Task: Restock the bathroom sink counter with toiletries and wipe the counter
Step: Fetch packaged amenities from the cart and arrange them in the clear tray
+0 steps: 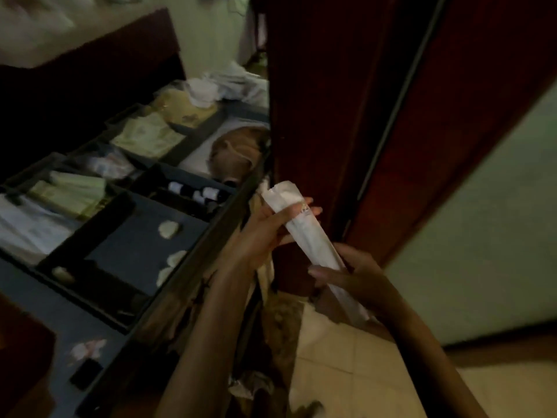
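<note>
White plastic packet point(301, 227) sits slantwise between my hands, with my left hand point(262, 233) curled round its upper end and my right hand point(352, 273) gripping it lower down. Its long axis points up toward the supply tray point(132, 245) — nearest my left hand.

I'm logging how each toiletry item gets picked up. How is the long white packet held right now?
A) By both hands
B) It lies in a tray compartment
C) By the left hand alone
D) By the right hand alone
A: the left hand grips the long white packet near its upper end, while the right hand holds it lower down.
</note>
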The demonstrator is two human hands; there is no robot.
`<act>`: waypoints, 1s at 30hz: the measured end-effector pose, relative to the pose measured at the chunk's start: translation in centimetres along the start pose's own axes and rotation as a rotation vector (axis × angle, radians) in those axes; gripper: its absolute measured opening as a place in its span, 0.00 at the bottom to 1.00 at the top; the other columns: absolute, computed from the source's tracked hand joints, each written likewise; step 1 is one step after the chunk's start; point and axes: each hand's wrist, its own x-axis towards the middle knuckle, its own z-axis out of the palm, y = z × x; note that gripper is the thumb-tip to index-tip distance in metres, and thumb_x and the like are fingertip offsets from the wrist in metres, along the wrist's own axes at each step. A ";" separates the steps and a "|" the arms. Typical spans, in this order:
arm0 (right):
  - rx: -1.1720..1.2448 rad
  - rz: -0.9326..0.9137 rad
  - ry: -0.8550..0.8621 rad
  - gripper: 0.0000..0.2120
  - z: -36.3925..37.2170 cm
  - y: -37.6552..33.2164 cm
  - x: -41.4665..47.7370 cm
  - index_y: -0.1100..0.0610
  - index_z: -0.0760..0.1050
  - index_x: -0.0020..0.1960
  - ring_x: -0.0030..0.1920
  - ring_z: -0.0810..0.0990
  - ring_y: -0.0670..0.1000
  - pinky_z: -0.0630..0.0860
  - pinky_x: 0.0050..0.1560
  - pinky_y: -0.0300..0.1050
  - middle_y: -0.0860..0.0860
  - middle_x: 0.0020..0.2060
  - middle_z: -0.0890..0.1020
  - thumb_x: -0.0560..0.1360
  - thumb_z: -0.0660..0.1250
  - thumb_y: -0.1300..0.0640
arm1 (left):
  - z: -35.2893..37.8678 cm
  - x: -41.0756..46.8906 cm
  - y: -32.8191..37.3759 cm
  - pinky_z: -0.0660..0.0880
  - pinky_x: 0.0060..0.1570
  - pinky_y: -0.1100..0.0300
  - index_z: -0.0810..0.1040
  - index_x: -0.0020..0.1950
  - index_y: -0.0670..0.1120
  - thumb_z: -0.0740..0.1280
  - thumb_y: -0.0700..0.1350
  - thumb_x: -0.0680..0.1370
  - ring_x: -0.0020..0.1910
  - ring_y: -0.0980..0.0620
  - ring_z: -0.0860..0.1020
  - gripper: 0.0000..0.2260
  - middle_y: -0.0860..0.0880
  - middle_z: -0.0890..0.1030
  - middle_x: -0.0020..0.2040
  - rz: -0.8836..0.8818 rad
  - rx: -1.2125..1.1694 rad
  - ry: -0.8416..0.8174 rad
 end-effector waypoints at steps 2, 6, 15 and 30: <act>0.072 0.035 0.013 0.12 -2.2 1.2 -2.7 0.55 0.78 0.54 0.39 0.83 0.43 0.75 0.37 0.34 0.50 0.41 0.84 0.72 0.72 0.57 | 2.9 0.4 -1.2 0.79 0.48 0.60 0.75 0.61 0.46 0.68 0.52 0.75 0.56 0.52 0.81 0.17 0.49 0.84 0.55 -0.052 0.024 -0.130; 0.337 0.145 0.034 0.18 -6.5 3.1 -7.5 0.63 0.77 0.57 0.39 0.83 0.52 0.79 0.38 0.42 0.56 0.45 0.85 0.72 0.69 0.52 | 9.4 1.5 -1.8 0.80 0.50 0.58 0.75 0.63 0.40 0.61 0.43 0.79 0.57 0.47 0.81 0.14 0.42 0.82 0.57 -0.080 0.032 -0.317; 0.441 0.218 0.283 0.15 -13.8 8.7 -18.0 0.59 0.77 0.61 0.53 0.82 0.57 0.79 0.53 0.47 0.55 0.54 0.83 0.76 0.66 0.56 | 25.1 2.4 -5.5 0.81 0.45 0.58 0.76 0.62 0.39 0.65 0.40 0.78 0.50 0.50 0.82 0.13 0.42 0.83 0.55 -0.185 0.175 -0.548; 0.728 0.285 0.870 0.08 -17.3 14.9 -30.1 0.57 0.80 0.51 0.44 0.84 0.49 0.81 0.44 0.40 0.51 0.45 0.86 0.73 0.67 0.57 | 42.7 -3.0 -14.5 0.80 0.50 0.53 0.80 0.54 0.43 0.75 0.41 0.71 0.48 0.49 0.83 0.13 0.46 0.85 0.48 -0.263 0.489 -0.826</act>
